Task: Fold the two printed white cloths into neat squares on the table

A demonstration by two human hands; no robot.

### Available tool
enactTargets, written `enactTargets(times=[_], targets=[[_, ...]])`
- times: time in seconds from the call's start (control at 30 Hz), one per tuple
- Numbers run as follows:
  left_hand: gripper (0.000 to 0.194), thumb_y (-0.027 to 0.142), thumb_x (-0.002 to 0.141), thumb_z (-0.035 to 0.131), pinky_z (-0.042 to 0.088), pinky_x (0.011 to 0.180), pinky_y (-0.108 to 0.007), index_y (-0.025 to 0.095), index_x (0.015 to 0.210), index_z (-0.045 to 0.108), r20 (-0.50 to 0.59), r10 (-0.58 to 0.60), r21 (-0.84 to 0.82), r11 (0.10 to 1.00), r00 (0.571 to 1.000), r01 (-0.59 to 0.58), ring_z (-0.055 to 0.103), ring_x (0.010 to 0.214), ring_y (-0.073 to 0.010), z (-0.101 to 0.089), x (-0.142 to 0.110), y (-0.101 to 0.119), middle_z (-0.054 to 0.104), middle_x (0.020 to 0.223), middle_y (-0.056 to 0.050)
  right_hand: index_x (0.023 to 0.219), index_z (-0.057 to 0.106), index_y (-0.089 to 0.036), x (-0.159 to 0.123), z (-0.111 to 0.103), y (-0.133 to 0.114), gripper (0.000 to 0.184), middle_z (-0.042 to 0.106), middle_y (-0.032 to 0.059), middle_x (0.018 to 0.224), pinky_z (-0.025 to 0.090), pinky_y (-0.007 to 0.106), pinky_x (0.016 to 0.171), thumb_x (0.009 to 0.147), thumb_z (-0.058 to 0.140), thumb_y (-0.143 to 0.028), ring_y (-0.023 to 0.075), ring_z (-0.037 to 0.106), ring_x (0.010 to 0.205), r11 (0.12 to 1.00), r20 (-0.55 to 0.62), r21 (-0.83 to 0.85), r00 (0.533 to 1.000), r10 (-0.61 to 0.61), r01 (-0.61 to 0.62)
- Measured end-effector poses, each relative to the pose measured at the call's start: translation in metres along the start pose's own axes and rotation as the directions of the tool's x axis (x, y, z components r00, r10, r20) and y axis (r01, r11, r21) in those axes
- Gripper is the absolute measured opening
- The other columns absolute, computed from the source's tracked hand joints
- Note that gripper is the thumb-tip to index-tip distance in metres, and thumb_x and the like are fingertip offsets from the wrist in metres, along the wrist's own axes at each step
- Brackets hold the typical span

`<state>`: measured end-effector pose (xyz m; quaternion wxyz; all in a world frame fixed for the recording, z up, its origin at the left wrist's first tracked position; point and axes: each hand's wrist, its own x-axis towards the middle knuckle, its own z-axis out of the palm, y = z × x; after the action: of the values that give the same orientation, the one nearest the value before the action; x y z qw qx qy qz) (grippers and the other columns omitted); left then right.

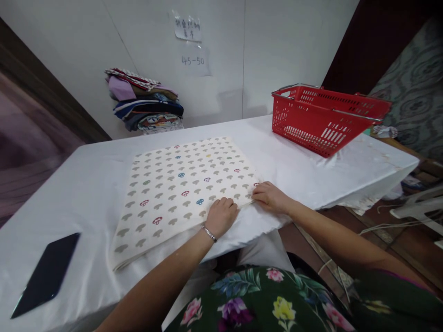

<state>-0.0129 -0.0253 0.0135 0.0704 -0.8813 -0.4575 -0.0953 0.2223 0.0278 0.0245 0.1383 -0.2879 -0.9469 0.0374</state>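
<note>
A cream cloth point(194, 186) printed with small mushrooms, mostly grey-brown with a few coloured ones, lies folded in layers on the white-covered table. My left hand point(222, 216), with a bracelet at the wrist, is closed on the cloth's near edge, right of its middle. At the near right corner my right hand point(272, 197) pinches the cloth between thumb and fingers. The two hands are a short way apart along the same edge. The fingertips of the left hand are partly hidden behind its knuckles.
A red plastic basket point(311, 121) with metal handles stands at the back right of the table point(93, 184). Against the wall at the back left is a stack of folded cloths point(147, 101). A dark flat tablet-like slab point(48, 274) lies at the front left.
</note>
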Motion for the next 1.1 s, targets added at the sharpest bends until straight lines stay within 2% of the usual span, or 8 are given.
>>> enactTargets(times=[0.1,0.23,0.43,0.53,0.73,0.9,1.1], targets=[[0.017,0.034,0.086,0.053,0.036,0.071,-0.034,0.017,0.086,0.059,0.002,-0.006,-0.007,1.000,1.000,0.006,0.050,0.085,-0.0200,-0.001,-0.001,0.000,0.058,0.088,-0.005,0.098,0.065,-0.019,-0.001,0.001,0.001,0.020,0.064,0.0078,0.097,0.033,0.037,0.087,0.083,0.052,-0.019,0.0221,0.052,0.102,0.999,-0.001,-0.042,1.000,-0.014,0.014],[0.015,0.026,0.088,0.048,0.036,0.072,-0.033,0.018,0.084,0.060,-0.002,-0.038,-0.014,0.999,0.999,0.038,0.051,0.084,-0.0191,0.001,0.000,-0.001,0.058,0.087,-0.005,0.099,0.065,-0.020,-0.001,0.004,0.004,0.021,0.065,0.0077,0.098,0.033,0.036,0.086,0.088,0.047,-0.020,0.0216,0.053,0.102,0.998,-0.022,-0.055,1.000,-0.011,0.010],[0.019,0.026,0.091,0.044,0.036,0.070,-0.032,0.018,0.084,0.060,-0.059,-0.104,-0.024,0.994,0.993,0.103,0.051,0.079,-0.0174,0.001,0.006,-0.006,0.058,0.085,-0.004,0.099,0.065,-0.020,0.001,0.009,0.009,0.023,0.066,0.0073,0.096,0.035,0.033,0.083,0.091,0.044,-0.022,0.0195,0.056,0.096,0.999,-0.071,0.010,0.997,0.037,-0.036],[0.019,0.023,0.090,0.043,0.035,0.070,-0.032,0.018,0.082,0.059,-0.091,-0.068,0.045,0.996,0.994,0.072,0.050,0.078,-0.0176,0.004,0.006,-0.007,0.058,0.083,-0.004,0.100,0.065,-0.020,0.000,0.013,0.010,0.024,0.066,0.0073,0.094,0.035,0.034,0.084,0.091,0.043,-0.020,0.0202,0.055,0.097,0.999,-0.095,-0.036,0.995,0.025,-0.028],[0.016,0.020,0.089,0.046,0.033,0.068,-0.032,0.018,0.079,0.058,-0.048,0.012,0.085,0.996,0.999,-0.007,0.049,0.077,-0.0174,0.008,0.002,-0.003,0.057,0.081,-0.004,0.103,0.065,-0.022,-0.004,0.018,0.008,0.024,0.063,0.0077,0.100,0.035,0.035,0.085,0.090,0.045,-0.019,0.0222,0.049,0.108,0.995,-0.107,-0.099,0.994,-0.004,-0.007],[0.017,0.019,0.089,0.045,0.032,0.068,-0.032,0.018,0.078,0.057,-0.065,0.025,0.105,0.994,0.998,-0.018,0.048,0.079,-0.0177,0.005,0.002,-0.002,0.057,0.081,-0.004,0.102,0.065,-0.021,-0.005,0.015,0.006,0.023,0.062,0.0066,0.094,0.034,0.035,0.085,0.090,0.045,-0.021,0.0220,0.049,0.104,0.991,-0.070,-0.131,0.997,-0.019,0.010],[0.017,0.020,0.090,0.044,0.032,0.067,-0.033,0.019,0.079,0.057,-0.057,0.015,0.121,0.993,0.998,-0.008,0.048,0.077,-0.0179,0.003,0.002,-0.001,0.056,0.079,-0.004,0.107,0.061,-0.019,-0.005,0.007,0.001,0.025,0.060,0.0091,0.099,0.032,0.036,0.087,0.089,0.044,-0.018,0.0219,0.046,0.105,0.989,0.014,-0.141,0.999,-0.039,0.041]])
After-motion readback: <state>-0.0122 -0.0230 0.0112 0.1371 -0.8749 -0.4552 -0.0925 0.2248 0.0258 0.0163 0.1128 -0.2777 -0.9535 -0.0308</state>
